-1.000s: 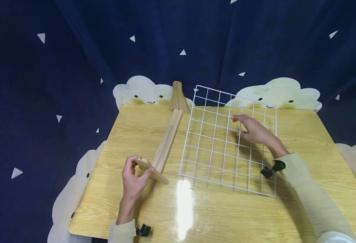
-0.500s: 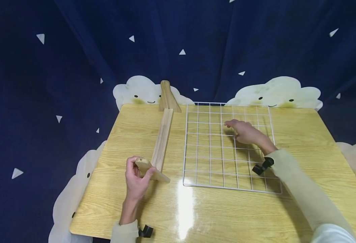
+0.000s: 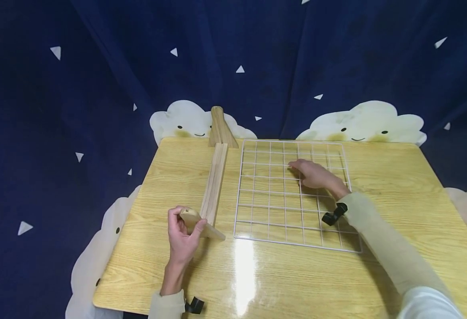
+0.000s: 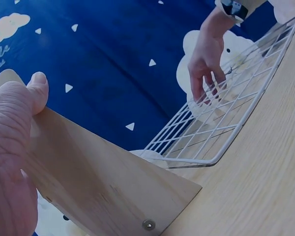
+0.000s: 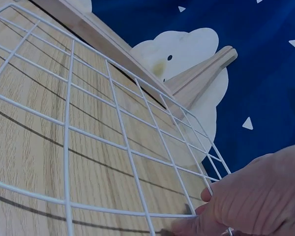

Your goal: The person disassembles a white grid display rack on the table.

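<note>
My left hand (image 3: 183, 241) grips the near end board (image 3: 213, 232) of a wooden stand, thumb on one face and fingers over its top. A long grooved rail (image 3: 215, 186) runs from it to a matching upright end board (image 3: 220, 128) at the table's back edge. In the left wrist view a screw head (image 4: 148, 225) shows low on the near board. Right of the stand, my right hand (image 3: 315, 174) holds a white wire grid panel (image 3: 297, 244) by its inner wires, thumb and fingers pinching them. The grid hangs low and slightly tilted, casting shadows on the wood.
Everything is over a light wooden table (image 3: 393, 186) with a bright reflection near its front. A dark blue curtain (image 3: 273, 53) with white triangles and clouds hangs right behind the back edge. Black camera mounts sit on both wrists.
My right hand has brought the grid left and lower, its far edge coming down toward the table. The stand's far end has swung left, while my left hand keeps its grip.
</note>
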The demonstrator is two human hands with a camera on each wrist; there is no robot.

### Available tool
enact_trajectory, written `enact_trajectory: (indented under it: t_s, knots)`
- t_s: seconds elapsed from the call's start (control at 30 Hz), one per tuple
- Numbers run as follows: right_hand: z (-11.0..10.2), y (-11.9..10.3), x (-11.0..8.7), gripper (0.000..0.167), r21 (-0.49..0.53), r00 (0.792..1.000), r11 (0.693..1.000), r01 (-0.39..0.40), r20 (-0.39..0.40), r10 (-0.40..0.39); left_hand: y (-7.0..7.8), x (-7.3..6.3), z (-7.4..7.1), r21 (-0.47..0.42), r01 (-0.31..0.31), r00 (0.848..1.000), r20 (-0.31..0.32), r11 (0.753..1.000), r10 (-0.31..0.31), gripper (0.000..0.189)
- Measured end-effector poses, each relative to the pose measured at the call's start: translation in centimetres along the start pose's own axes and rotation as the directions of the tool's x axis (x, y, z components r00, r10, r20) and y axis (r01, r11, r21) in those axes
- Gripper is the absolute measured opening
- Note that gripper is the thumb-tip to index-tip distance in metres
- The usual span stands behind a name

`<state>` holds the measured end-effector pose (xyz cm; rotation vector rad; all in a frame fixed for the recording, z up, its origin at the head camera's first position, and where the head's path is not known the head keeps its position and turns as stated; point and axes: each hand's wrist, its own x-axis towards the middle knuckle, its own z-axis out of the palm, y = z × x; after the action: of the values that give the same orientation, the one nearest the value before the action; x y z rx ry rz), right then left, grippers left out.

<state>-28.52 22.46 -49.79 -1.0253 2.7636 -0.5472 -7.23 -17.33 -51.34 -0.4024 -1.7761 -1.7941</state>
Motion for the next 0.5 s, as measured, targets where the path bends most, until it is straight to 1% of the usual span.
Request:
enact_trajectory:
  t_s: [0.13, 0.23, 0.37, 0.5]
  knots:
    - [0.36, 0.12, 0.37, 0.065, 0.016, 1.000, 1.000, -0.005, -0.010, 0.005, 0.00, 0.08, 0.15, 0.005, -0.006, 1.000, 0.003, 1.000, 0.006, 0.053]
    - [0.67, 0.09, 0.52, 0.066, 0.022, 0.999, 0.999, -0.031, -0.011, 0.031, -0.06, 0.07, 0.16, 0.001, -0.017, 1.000, 0.006, 1.000, 0.017, 0.053]
    - [0.94, 0.08, 0.56, 0.069, 0.017, 0.998, 0.998, -0.058, -0.019, 0.059, -0.31, 0.14, 0.16, -0.007, -0.062, 0.998, 0.013, 0.998, 0.062, 0.052]
    - [1.01, 0.12, 0.49, 0.068, 0.004, 0.997, 0.998, -0.066, -0.037, 0.066, -0.50, 0.29, 0.28, -0.017, -0.101, 0.995, 0.000, 0.995, 0.101, 0.051]
